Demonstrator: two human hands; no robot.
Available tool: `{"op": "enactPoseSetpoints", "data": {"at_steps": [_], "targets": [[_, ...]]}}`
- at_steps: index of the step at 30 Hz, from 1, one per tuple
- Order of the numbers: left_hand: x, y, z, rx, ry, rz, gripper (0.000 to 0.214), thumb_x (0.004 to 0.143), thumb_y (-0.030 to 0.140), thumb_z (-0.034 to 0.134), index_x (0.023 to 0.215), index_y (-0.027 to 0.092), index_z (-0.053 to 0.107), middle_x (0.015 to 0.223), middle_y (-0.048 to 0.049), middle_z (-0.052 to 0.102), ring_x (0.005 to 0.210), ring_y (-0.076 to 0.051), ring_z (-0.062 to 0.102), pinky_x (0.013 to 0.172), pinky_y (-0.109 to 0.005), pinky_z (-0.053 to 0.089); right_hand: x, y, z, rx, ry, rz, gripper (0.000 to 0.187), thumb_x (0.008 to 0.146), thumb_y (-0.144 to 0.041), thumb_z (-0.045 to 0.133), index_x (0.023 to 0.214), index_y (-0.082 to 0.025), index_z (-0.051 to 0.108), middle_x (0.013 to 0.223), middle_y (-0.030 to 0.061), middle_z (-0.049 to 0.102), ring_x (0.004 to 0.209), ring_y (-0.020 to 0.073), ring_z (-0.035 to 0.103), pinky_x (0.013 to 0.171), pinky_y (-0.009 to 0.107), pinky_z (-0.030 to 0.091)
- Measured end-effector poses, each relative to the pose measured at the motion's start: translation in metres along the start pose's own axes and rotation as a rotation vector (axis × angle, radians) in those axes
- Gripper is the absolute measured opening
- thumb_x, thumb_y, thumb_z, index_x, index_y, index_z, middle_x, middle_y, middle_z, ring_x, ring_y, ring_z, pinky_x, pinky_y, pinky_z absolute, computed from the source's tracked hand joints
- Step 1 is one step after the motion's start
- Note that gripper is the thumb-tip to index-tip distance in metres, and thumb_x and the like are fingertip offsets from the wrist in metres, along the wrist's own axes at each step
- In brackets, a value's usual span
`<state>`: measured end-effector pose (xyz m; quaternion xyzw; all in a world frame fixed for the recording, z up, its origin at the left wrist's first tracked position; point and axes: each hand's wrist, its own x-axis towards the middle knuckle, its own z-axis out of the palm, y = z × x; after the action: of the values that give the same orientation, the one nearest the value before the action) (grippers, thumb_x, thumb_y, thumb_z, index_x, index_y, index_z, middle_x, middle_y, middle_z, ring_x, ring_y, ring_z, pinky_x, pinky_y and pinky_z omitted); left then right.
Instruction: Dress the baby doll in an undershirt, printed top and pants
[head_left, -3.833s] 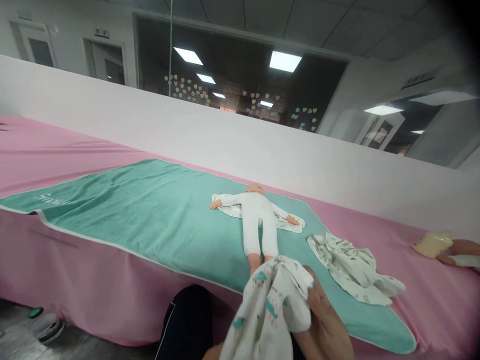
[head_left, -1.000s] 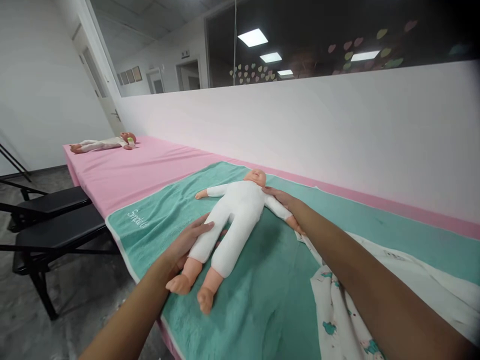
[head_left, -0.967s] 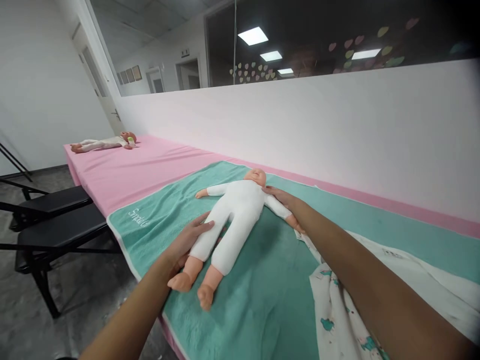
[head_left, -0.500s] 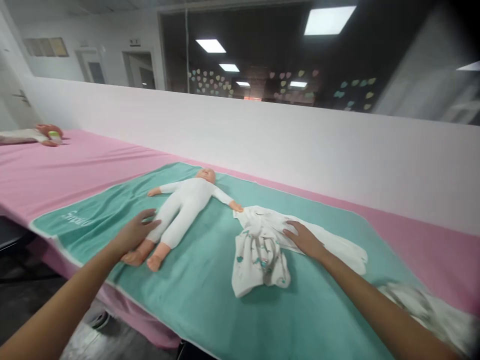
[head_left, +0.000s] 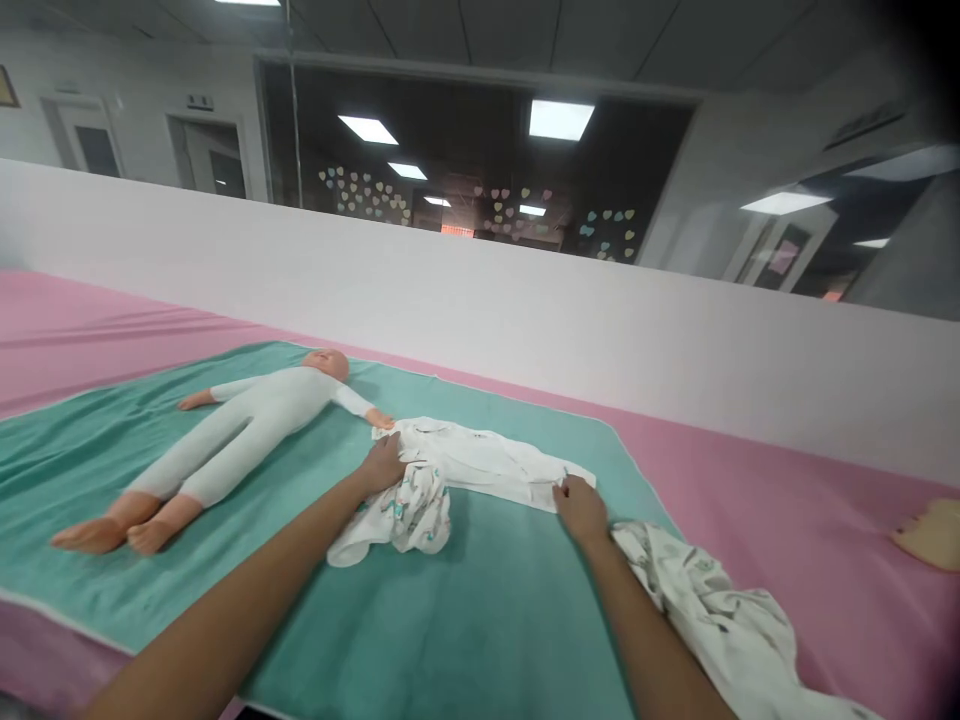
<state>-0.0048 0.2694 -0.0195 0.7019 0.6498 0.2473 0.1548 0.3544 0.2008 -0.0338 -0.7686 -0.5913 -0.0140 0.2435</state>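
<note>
A baby doll in a white bodysuit lies on its back on the teal towel, head toward the wall. To its right a white garment lies spread flat. My left hand grips the garment's left end, just above a bunched patterned cloth. My right hand pinches the garment's right edge.
The towel covers a long pink mattress running along a low white wall. A crumpled printed white cloth lies at the towel's right corner. A pale object shows at the far right edge.
My left hand left the doll's legs and went to the white garment's left end. My right hand slid to the garment's right edge. The view turned to the right.
</note>
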Motion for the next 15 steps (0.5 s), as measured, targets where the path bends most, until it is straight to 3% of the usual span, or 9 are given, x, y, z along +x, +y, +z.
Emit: {"op": "enactPoseSetpoints", "data": {"at_steps": [4,7,9,12,15], "targets": [[0.022,0.013,0.021,-0.007,0.056,0.018,0.067,0.065,0.038,0.063,0.120,0.006,0.043,0.126,-0.0253,0.045,0.123,-0.037,0.036,0.099,-0.043,0.026,0.000,-0.008,0.007,0.083,0.011,-0.082,0.019,0.081,-0.027,0.034,0.066,-0.019,0.043,0.071,0.0023,0.055,0.069,0.0149,0.050,0.062,0.025,0.032],[0.022,0.014,0.023,-0.055,0.054,0.038,0.051,0.067,0.034,0.061,0.110,0.011,0.050,0.116,-0.0197,0.054,0.112,-0.033,0.047,0.092,-0.040,0.034,-0.007,-0.027,0.010,0.189,-0.001,-0.116,0.018,0.079,-0.031,0.038,0.065,-0.019,0.040,0.066,-0.0017,0.051,0.064,0.0127,0.046,0.059,0.023,0.032],[0.018,0.014,0.021,-0.100,0.035,0.064,0.037,0.069,0.033,0.059,0.102,0.016,0.053,0.109,-0.0129,0.059,0.103,-0.027,0.053,0.085,-0.034,0.039,-0.018,-0.047,0.008,0.411,-0.039,-0.158,0.019,0.075,-0.035,0.046,0.066,-0.019,0.039,0.066,-0.0033,0.049,0.063,0.0120,0.045,0.060,0.023,0.034],[0.004,0.023,0.017,-0.266,0.061,0.126,0.021,0.074,0.035,0.052,0.087,0.018,0.054,0.091,-0.0043,0.062,0.090,-0.020,0.056,0.077,-0.028,0.041,-0.046,-0.085,-0.002,0.891,-0.183,-0.248,0.022,0.071,-0.036,0.056,0.072,-0.019,0.042,0.074,-0.0026,0.052,0.068,0.0120,0.047,0.066,0.024,0.038],[-0.017,0.044,0.010,-0.692,0.121,0.086,0.021,0.074,0.038,0.052,0.076,0.018,0.051,0.066,0.0018,0.053,0.066,-0.015,0.053,0.062,-0.025,0.039,-0.082,-0.122,-0.015,1.111,-0.426,-0.365,0.022,0.071,-0.034,0.061,0.078,-0.019,0.047,0.079,-0.0017,0.054,0.071,0.0118,0.050,0.068,0.025,0.041]]}}
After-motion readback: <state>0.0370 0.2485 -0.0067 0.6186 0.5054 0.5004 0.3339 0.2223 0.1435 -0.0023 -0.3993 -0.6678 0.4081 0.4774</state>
